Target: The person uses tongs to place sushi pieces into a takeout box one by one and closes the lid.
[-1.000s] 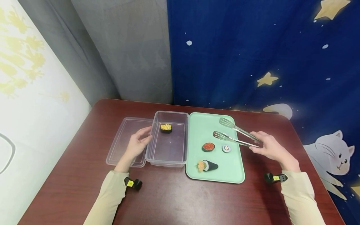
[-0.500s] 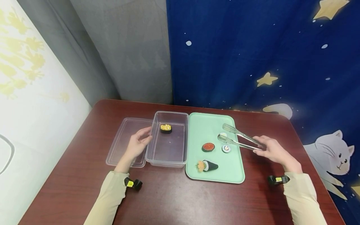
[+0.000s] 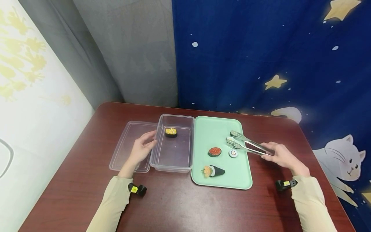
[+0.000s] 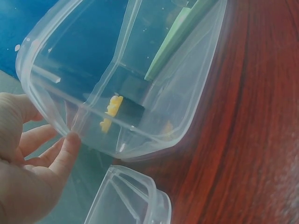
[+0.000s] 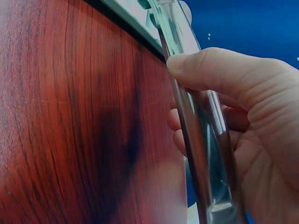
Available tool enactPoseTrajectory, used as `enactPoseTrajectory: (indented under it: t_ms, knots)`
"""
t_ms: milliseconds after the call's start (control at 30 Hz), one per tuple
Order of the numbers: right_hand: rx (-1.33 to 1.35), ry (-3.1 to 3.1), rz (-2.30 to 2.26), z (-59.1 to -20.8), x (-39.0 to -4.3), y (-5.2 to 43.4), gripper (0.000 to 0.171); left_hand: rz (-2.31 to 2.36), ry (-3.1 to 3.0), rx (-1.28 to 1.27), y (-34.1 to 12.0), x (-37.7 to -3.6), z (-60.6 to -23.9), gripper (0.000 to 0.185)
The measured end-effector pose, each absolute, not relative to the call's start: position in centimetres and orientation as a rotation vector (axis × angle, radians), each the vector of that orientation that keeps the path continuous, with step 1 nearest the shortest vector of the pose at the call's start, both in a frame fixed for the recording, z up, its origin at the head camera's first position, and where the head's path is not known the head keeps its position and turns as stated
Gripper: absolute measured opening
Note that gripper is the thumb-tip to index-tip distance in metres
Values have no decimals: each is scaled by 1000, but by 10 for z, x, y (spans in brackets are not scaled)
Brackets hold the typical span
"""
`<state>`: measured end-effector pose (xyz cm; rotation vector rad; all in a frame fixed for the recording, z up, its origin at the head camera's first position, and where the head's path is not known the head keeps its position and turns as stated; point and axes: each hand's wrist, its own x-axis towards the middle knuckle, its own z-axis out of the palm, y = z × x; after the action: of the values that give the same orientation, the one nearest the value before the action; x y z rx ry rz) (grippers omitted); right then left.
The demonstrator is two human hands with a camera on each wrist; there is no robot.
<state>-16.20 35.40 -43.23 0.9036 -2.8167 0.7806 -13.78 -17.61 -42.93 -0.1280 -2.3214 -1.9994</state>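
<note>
My right hand [image 3: 281, 156] holds metal tongs [image 3: 252, 145] by their arms, thumb on one side and fingers on the other in the right wrist view. The tong heads stand apart on either side of a white-topped sushi piece [image 3: 230, 139], mostly hidden, over the green tray [image 3: 207, 129]. My left hand [image 3: 142, 148] rests its relaxed fingertips against the left wall of a clear plastic container [image 3: 171, 168]. Inside the container sits a corn-topped sushi piece [image 3: 171, 132], its yellow top also visible through the plastic in the left wrist view.
On the tray lie a red roe sushi piece [image 3: 214, 151], a small round sushi roll [image 3: 233, 153] and a cone-shaped hand roll [image 3: 217, 171]. A clear lid [image 3: 123, 154] lies left of the container on the brown table [image 3: 174, 206]. Curtains hang behind the table.
My right hand has drawn the tongs back to the right and nearer me, then lowered their heads around the white-topped piece. The left hand and the container stay put.
</note>
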Motion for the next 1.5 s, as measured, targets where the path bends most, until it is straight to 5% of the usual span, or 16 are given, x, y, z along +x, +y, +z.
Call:
enactPoseTrajectory:
  t_ms: [933,1233,1500]
  knots:
    - [893,-2830,741,-426,-162,353,37,-1962,-2343,-161,-177,-137,-428,40]
    - [903,-2841,721,-430,-164,352,37,-1973,-2317,-159,-183,-149,-456,41]
    - [900,-2873,709,-430,-166,351,37,-1976,-2308,-175,-178,-141,-438,40]
